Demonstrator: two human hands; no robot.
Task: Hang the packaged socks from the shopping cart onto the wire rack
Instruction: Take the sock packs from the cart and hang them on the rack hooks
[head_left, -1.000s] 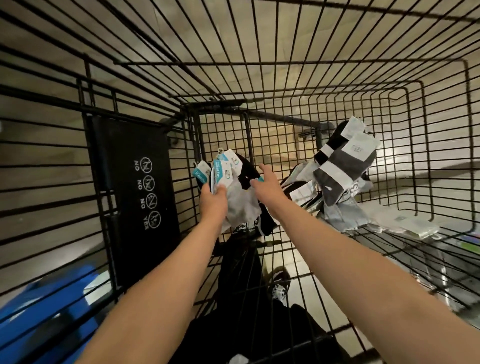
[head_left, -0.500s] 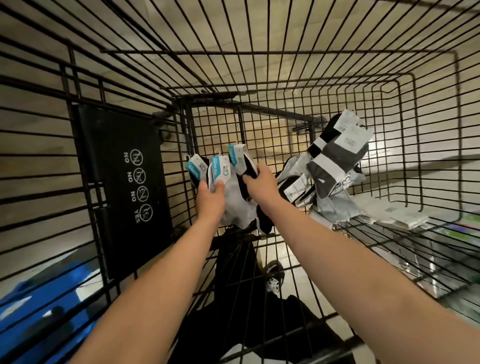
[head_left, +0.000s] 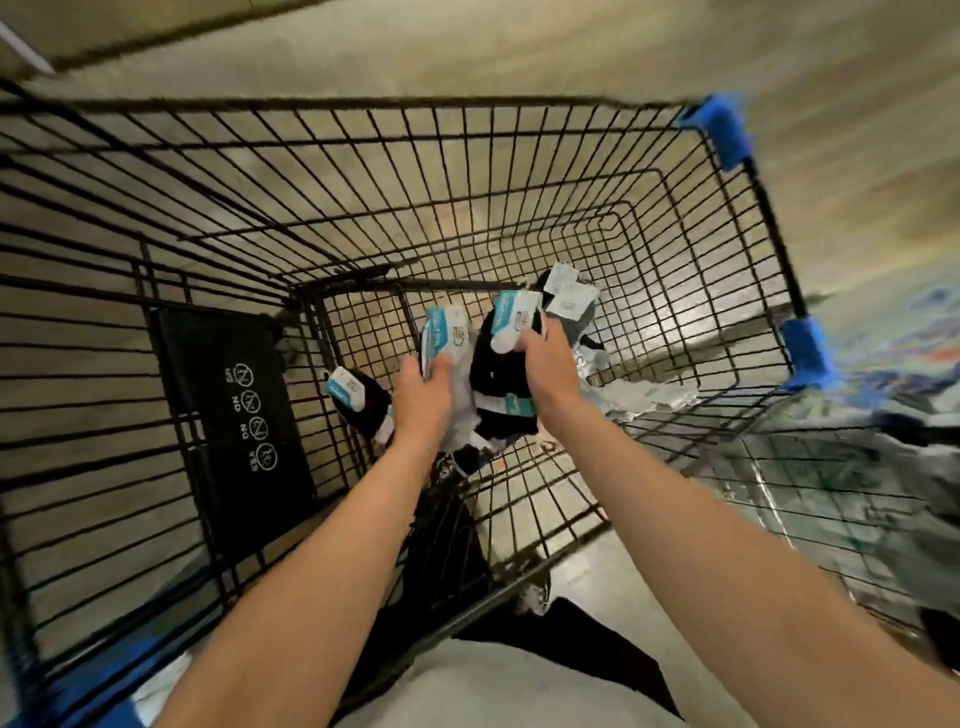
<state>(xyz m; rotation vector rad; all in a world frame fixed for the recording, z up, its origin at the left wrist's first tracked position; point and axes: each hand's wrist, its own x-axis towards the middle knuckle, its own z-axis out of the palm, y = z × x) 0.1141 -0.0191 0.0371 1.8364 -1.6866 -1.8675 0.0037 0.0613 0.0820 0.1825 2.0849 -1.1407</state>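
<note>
While both forearms reach down into the shopping cart, step in hand judged as gathering sock packs for the lift-out; nearest item: left hand, fingers closed round a white sock pack by its teal-and-white header card; just beside it, right hand, pinching a black sock pack at its card, sock body hanging below; lower left of the left hand, a loose black pack, seemingly caught against the wire wall, unheld; beyond the right hand, grey packs standing on end, plus flat packs on the basket floor; black warning flap on the near left panel; wire rack not in view. For a clean lift: grip kept on the stiff cards, not the soft knit; hooks held clear of the cart mesh to avoid snagging; loose pack collected before turning away. Against half a second back: both hands higher and packs raised off the pile; third teal-carded pack, then bunched at the left hand, now apart from it; view pulled back, blue corner guards newly visible; heavy motion blur on the right.
</note>
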